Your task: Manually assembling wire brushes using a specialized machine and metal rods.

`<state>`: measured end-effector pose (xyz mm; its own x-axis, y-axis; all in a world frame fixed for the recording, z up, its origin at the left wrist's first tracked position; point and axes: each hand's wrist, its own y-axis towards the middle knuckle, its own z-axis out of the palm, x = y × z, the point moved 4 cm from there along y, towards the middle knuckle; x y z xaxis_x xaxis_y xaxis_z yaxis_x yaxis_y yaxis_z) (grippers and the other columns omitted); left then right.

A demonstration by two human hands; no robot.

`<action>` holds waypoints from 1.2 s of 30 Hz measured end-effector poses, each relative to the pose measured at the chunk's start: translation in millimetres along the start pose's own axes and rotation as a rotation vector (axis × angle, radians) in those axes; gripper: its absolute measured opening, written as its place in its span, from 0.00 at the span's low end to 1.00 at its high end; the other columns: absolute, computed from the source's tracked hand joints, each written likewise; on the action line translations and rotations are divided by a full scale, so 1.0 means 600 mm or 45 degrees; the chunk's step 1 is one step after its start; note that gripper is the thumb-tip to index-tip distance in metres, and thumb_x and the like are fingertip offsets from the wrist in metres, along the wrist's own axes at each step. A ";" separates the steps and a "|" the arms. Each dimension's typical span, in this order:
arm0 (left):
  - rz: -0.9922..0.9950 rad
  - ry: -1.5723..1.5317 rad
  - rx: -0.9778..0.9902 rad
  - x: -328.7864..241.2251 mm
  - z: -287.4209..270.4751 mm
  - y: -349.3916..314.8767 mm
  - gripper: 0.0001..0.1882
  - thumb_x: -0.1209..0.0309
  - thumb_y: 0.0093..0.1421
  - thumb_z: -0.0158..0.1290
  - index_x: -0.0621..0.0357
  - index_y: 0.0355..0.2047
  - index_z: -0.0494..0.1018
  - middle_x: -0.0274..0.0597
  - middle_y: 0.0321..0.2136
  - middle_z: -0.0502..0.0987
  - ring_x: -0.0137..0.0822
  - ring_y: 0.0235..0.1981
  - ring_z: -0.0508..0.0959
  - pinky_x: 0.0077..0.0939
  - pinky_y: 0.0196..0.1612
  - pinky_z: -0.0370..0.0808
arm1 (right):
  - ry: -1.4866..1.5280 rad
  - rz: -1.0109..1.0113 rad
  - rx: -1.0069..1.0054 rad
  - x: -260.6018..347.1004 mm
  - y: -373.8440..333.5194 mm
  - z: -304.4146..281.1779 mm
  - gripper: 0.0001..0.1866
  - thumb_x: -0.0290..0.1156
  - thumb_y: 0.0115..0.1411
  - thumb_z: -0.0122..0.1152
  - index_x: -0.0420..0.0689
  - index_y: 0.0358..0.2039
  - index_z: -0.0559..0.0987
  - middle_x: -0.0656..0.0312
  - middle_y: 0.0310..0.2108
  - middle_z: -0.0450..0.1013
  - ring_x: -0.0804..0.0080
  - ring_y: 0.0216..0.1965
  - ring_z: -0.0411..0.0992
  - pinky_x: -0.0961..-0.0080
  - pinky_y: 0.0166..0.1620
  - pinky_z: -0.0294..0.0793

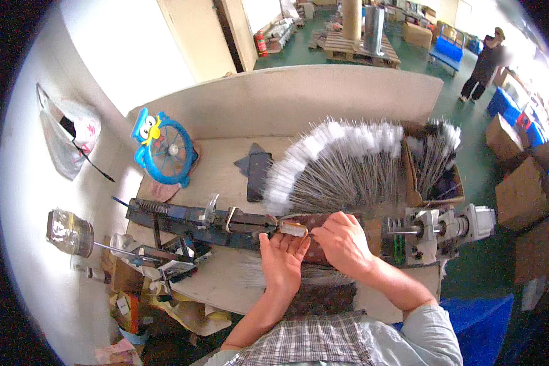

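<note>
My left hand [281, 261] is turned palm up at the bench, its fingers curled up under a small whitish cylindrical piece [293, 229] with an orange-brown edge. The thumb stands apart from it. Beside it, my right hand [343, 243] is closed in a pinch near the piece's right end; what lies between the fingertips is too small to make out. Just left of the piece is the end of a long dark bench machine [244, 221]. Behind my hands, many white-bristled wire brushes [341, 155] lie fanned out, their thin stems toward me.
A cardboard box [412, 177] holds more wire brushes. On the right sits a metal clamp-like mechanism [430, 232]. A dark phone [259, 177] and a blue cartoon fan [168, 151] lie farther back. Loose wires [329, 276] lie near my body. A person [487, 64] stands far right.
</note>
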<state>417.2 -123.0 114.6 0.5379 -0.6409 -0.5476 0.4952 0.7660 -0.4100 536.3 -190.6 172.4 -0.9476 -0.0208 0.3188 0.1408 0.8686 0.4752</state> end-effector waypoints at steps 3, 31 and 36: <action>0.045 0.122 0.120 0.003 -0.011 0.004 0.32 0.45 0.62 0.34 0.63 0.51 0.60 0.47 0.49 0.66 0.42 0.49 0.68 0.37 0.54 0.65 | 0.041 -0.010 0.063 -0.009 0.005 -0.005 0.07 0.29 0.44 0.59 0.45 0.27 0.78 0.66 0.25 0.72 0.67 0.36 0.68 0.70 0.40 0.65; 0.799 0.313 -1.229 -0.297 -0.469 -0.081 0.17 0.53 0.57 0.49 0.54 0.33 0.69 0.34 0.27 0.73 0.30 0.26 0.74 0.23 0.26 0.68 | 0.308 0.253 1.155 0.006 -0.207 0.080 0.10 0.36 0.55 0.49 0.45 0.31 0.75 0.55 0.29 0.74 0.55 0.34 0.74 0.56 0.35 0.73; 0.407 0.462 -0.417 -0.136 -0.419 -0.023 0.12 0.66 0.59 0.44 0.59 0.40 0.67 0.43 0.35 0.73 0.38 0.37 0.73 0.33 0.42 0.74 | 0.378 0.254 1.195 0.004 -0.225 0.083 0.10 0.35 0.56 0.49 0.45 0.34 0.75 0.54 0.30 0.74 0.53 0.34 0.73 0.57 0.36 0.73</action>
<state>195.0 -68.4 -18.7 0.3291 -0.3614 -0.8724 0.0789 0.9311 -0.3560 500.8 -283.3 67.8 -0.8035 0.1562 0.5744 -0.1153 0.9058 -0.4077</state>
